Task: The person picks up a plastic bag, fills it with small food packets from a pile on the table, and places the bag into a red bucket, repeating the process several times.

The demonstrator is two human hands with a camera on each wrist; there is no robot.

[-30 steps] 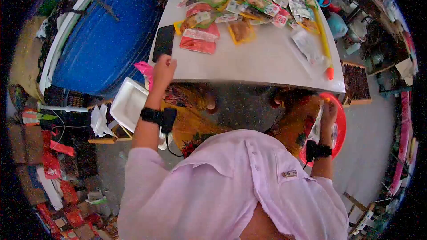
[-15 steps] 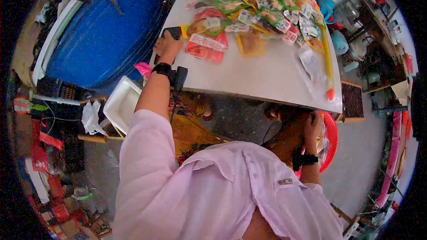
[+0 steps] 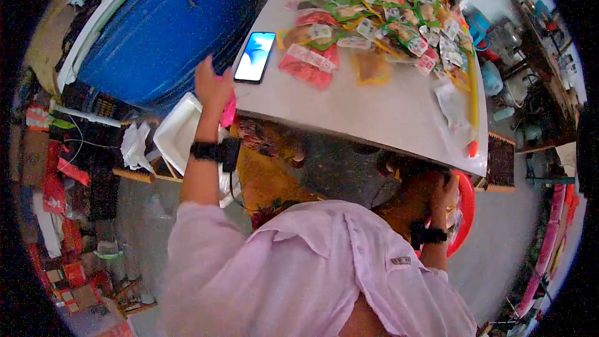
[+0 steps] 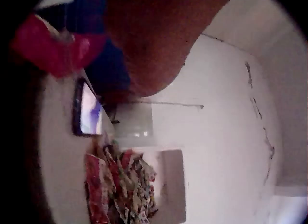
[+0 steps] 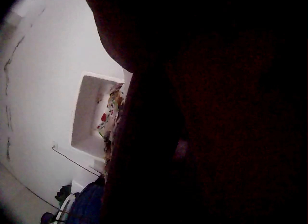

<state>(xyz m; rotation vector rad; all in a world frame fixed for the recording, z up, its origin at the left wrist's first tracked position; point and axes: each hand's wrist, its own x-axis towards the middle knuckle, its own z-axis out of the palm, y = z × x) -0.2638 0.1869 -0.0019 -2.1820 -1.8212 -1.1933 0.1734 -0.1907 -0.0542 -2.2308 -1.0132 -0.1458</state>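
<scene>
My left hand is lifted at the table's left edge, fingers raised and nothing held. Just right of it, a phone lies flat on the table with its screen lit; the left wrist view shows the same phone. A bright pink item hangs at the table edge, partly behind the hand. My right hand rests by my knee under the table's front edge, close to a red basin. Its fingers are mostly dark, and the right wrist view is largely black.
Many packaged food pouches are heaped across the white table. A red pouch lies near the phone. A yellow stick with an orange tip runs down the right side. A white foam box stands at lower left, a blue barrel behind.
The left hand moved onto the phone, then drew back left off it. The phone's screen went from dark to lit. The right hand shifted inward from over the basin toward the knee.
</scene>
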